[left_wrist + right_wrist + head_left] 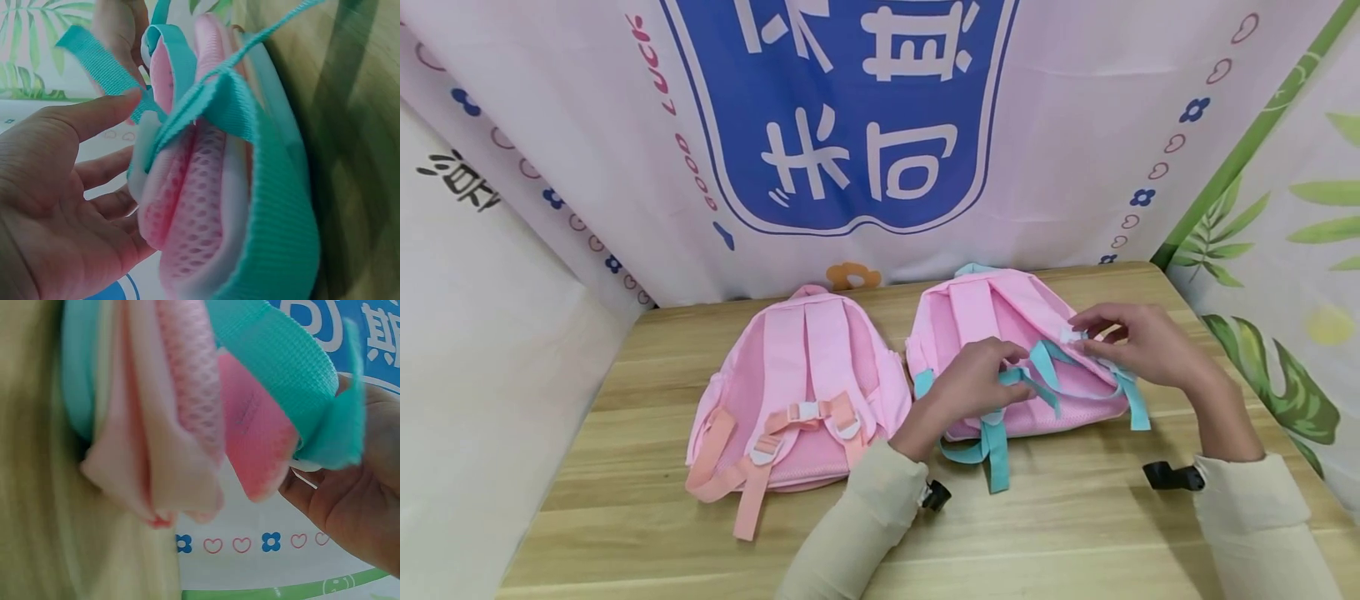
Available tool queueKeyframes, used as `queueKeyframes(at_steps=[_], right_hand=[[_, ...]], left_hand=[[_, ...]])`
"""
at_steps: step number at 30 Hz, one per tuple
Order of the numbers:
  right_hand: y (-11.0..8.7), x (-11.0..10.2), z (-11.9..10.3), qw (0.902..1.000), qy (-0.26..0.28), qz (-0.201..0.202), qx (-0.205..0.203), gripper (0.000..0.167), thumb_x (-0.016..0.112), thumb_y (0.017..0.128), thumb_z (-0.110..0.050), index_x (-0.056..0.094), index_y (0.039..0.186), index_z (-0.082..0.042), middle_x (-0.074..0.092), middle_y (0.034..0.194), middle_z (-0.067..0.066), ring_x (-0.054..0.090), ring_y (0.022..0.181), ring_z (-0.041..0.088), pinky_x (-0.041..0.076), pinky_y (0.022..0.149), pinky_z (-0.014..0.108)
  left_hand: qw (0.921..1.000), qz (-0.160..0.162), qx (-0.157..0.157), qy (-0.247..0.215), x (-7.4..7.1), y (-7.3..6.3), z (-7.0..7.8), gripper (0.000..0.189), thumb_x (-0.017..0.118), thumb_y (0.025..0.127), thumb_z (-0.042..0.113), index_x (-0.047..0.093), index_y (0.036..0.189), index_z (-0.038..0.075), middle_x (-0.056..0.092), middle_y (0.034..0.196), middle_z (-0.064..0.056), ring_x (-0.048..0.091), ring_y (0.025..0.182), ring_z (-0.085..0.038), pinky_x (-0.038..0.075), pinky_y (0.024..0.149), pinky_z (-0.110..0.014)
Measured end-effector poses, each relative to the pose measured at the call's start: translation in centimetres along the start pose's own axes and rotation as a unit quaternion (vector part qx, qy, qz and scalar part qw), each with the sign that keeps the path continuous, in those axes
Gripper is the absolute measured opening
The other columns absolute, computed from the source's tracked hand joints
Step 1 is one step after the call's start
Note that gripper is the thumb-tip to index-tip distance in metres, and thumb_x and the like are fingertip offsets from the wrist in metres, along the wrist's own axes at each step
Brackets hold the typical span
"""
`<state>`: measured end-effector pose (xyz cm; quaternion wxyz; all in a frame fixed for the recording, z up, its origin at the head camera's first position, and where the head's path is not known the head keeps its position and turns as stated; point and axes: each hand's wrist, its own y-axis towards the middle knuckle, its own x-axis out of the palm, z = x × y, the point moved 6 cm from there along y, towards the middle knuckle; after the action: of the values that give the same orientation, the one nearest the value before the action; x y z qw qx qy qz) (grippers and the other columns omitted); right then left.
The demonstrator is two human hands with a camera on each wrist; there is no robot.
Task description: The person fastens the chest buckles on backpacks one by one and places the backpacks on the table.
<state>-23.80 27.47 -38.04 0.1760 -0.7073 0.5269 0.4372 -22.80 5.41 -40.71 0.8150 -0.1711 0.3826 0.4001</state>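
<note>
A pink backpack with teal straps [1041, 371] lies back panel up on the table, right of centre. Over its lower middle is my left hand [977, 379]; in the left wrist view its thumb touches a teal webbing strap [103, 59], fingers spread apart beside the white strap adjuster [145, 147]. At the pack's right side my right hand [1138, 342] pinches a white buckle [1072, 335] on the teal webbing. In the right wrist view, a teal strap [287, 369] loops in front of the right hand [362, 487], partly hiding its fingers.
A second pink backpack [790, 358] with peach straps lies to the left; its white chest buckle [807, 411] joins both shoulder straps. Both packs rest on a wooden table [647, 467]. Printed cloth [1075, 167] hangs behind the table and at its sides.
</note>
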Motion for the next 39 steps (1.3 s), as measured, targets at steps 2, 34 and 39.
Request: queueKeyframes(at_steps=[2, 34, 39], right_hand=[[0.0, 0.3, 0.1, 1.0000, 0.005, -0.006, -0.004, 0.027, 0.084, 0.092, -0.007, 0.080, 0.119, -0.008, 0.081, 0.111, 0.005, 0.067, 0.094, -0.001, 0.060, 0.080, 0.018], [0.2, 1.6, -0.1, 0.9981, 0.007, -0.057, 0.025, 0.028, 0.086, 0.091, -0.010, 0.079, 0.118, -0.007, 0.079, 0.104, 0.001, 0.068, 0.088, 0.008, 0.060, 0.079, 0.021], [0.2, 1.7, -0.2, 0.9978, 0.005, -0.063, 0.023, 0.027, 0.086, 0.091, -0.010, 0.079, 0.118, -0.008, 0.079, 0.103, 0.000, 0.067, 0.088, 0.009, 0.060, 0.080, 0.021]], left_hand=[[0.9999, -0.001, -0.004, 0.015, 0.2, 0.0, -0.1, 0.048, 0.083, 0.095, 0.026, 0.071, 0.139, 0.011, 0.075, 0.130, -0.004, 0.069, 0.121, -0.017, 0.055, 0.099, -0.021], [0.9993, 0.008, -0.011, -0.035, -0.2, 0.0, -0.7, 0.038, 0.063, 0.109, 0.036, 0.074, 0.136, 0.012, 0.076, 0.121, -0.004, 0.070, 0.108, -0.013, 0.056, 0.091, -0.022], [0.9982, 0.014, -0.046, -0.035, 0.1, -0.1, -0.6, 0.052, 0.068, 0.102, 0.056, 0.076, 0.133, 0.015, 0.074, 0.122, -0.001, 0.068, 0.106, -0.010, 0.058, 0.087, -0.024]])
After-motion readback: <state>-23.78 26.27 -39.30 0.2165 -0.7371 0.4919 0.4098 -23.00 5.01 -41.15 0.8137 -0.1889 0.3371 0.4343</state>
